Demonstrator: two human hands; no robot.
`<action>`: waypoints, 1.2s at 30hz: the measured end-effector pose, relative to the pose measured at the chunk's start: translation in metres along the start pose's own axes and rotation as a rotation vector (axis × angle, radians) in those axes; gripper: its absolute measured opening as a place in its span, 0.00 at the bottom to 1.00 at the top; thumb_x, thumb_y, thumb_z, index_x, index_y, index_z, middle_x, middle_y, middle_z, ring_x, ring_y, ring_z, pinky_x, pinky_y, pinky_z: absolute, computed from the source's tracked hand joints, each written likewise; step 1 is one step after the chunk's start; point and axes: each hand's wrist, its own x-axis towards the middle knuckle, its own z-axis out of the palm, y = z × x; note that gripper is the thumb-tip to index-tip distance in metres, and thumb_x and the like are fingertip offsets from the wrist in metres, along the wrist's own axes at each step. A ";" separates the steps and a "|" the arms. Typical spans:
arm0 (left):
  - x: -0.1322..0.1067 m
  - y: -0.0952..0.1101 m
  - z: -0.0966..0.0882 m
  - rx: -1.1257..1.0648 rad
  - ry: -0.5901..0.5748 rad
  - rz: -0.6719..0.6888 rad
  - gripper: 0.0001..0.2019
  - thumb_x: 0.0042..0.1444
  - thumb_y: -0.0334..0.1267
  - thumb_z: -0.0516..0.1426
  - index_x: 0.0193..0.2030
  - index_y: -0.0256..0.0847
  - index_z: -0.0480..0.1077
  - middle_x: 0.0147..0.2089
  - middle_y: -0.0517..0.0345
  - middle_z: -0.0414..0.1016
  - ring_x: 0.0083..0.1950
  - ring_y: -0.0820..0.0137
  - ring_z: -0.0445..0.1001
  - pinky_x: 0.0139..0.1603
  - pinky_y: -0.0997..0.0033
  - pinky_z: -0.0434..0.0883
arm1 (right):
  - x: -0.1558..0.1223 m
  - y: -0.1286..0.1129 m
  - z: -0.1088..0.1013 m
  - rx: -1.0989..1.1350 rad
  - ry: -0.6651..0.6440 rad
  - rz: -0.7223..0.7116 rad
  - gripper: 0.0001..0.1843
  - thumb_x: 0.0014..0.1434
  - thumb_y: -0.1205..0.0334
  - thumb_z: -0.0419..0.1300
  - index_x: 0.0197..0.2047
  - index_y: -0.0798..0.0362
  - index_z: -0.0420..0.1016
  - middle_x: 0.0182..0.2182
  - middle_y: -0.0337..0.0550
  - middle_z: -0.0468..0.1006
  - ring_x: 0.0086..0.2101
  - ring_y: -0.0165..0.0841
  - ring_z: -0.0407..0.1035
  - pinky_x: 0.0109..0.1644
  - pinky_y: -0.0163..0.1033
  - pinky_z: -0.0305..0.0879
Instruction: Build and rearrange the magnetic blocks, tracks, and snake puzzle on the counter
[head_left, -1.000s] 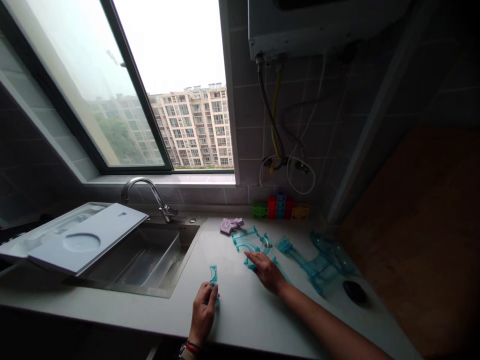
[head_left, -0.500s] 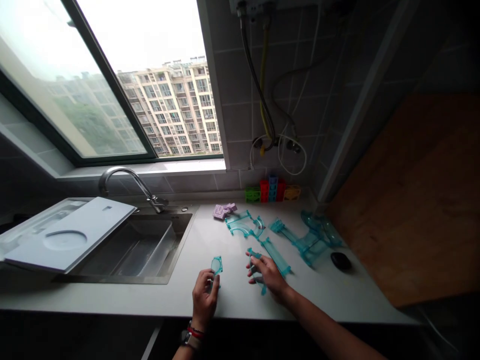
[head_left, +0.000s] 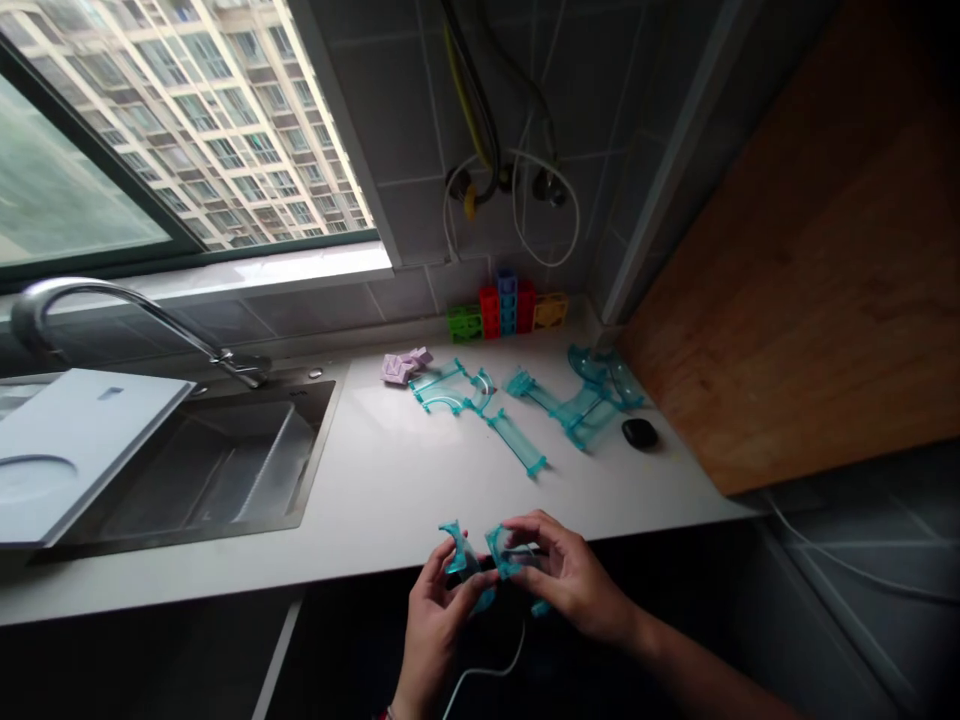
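Head view: a smooth white bench (head_left: 375, 470) meets a grained wooden panel (head_left: 817, 270) at its right end. Set into the left is a metal sink (head_left: 319, 440) containing a clear, straight-sided plastic bin (head_left: 277, 465); a flat white board (head_left: 112, 440) with a shallow moulded curve partly covers it. Translucent teal sections (head_left: 581, 412), some rounded, some straight, lie linked on the bench. Near its front edge, the left hand (head_left: 442, 610) and right hand (head_left: 585, 580) are close together, each with fingers and thumb curled, pinching teal pieces: a left piece (head_left: 458, 552) with a curved cut-out, and a right piece (head_left: 500, 555); whether these touch is hard to tell. Behind sit lilac pieces (head_left: 405, 366).
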 end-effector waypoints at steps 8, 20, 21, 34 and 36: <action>-0.003 -0.006 0.012 0.160 -0.108 0.056 0.31 0.46 0.42 0.74 0.56 0.39 0.72 0.54 0.44 0.79 0.48 0.56 0.82 0.47 0.62 0.80 | -0.004 0.005 0.000 0.173 0.073 0.042 0.27 0.49 0.58 0.77 0.50 0.48 0.75 0.46 0.43 0.75 0.48 0.39 0.73 0.55 0.47 0.72; -0.004 0.001 0.025 0.204 -0.216 0.111 0.28 0.51 0.42 0.71 0.57 0.38 0.72 0.54 0.43 0.79 0.46 0.57 0.82 0.43 0.65 0.80 | -0.002 0.009 -0.008 0.135 0.099 0.004 0.26 0.50 0.56 0.77 0.52 0.48 0.79 0.45 0.45 0.77 0.46 0.38 0.73 0.50 0.43 0.74; -0.004 0.003 0.026 0.217 -0.219 0.120 0.27 0.51 0.42 0.71 0.57 0.38 0.72 0.54 0.43 0.79 0.47 0.57 0.82 0.44 0.64 0.81 | -0.001 0.008 -0.008 0.133 0.103 -0.010 0.26 0.50 0.56 0.77 0.52 0.48 0.79 0.45 0.45 0.77 0.46 0.39 0.73 0.48 0.43 0.75; 0.000 0.013 0.034 0.247 -0.261 0.122 0.21 0.56 0.44 0.68 0.54 0.38 0.75 0.51 0.44 0.82 0.52 0.52 0.81 0.45 0.63 0.80 | 0.005 0.017 -0.010 0.159 0.138 0.087 0.29 0.48 0.55 0.78 0.53 0.49 0.79 0.42 0.45 0.79 0.41 0.37 0.75 0.47 0.43 0.74; 0.003 0.013 0.036 0.254 -0.253 0.114 0.21 0.56 0.46 0.67 0.54 0.39 0.76 0.52 0.44 0.82 0.52 0.51 0.81 0.44 0.63 0.79 | 0.008 0.020 -0.009 0.165 0.150 0.094 0.29 0.48 0.54 0.78 0.53 0.49 0.78 0.42 0.44 0.79 0.40 0.37 0.75 0.46 0.43 0.74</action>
